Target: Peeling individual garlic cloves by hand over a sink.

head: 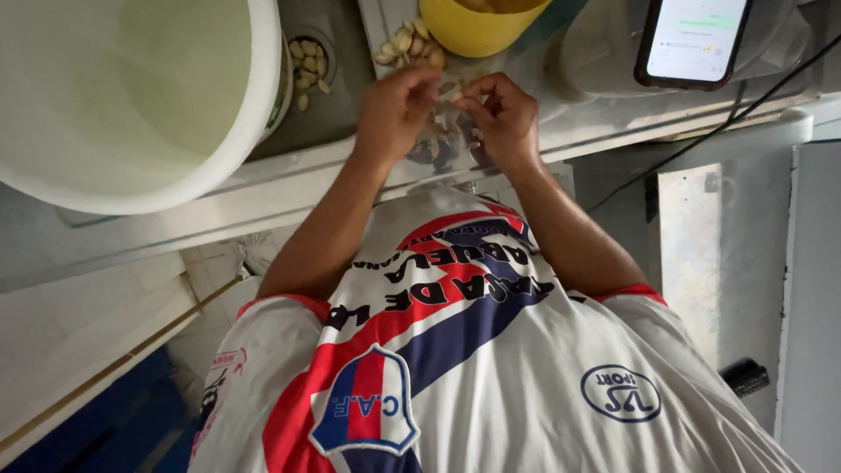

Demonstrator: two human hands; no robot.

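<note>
My left hand (396, 112) and my right hand (506, 118) meet over a light countertop (596, 131), fingertips pinched together. Between them they grip a small pale garlic clove (455, 94); it is mostly hidden by the fingers. Just beyond the hands lies a small heap of garlic cloves (407, 44) beside a yellow bowl (473, 31). Darker scraps (442, 149) lie on the counter under the hands. My white, red and blue shirt fills the lower part of the view.
A large white bucket (131, 96) stands at the left. Behind it sits a round recess with several cloves (308, 66). A lit phone (692, 39) leans at the right, and a black cable (718, 127) runs across the counter edge.
</note>
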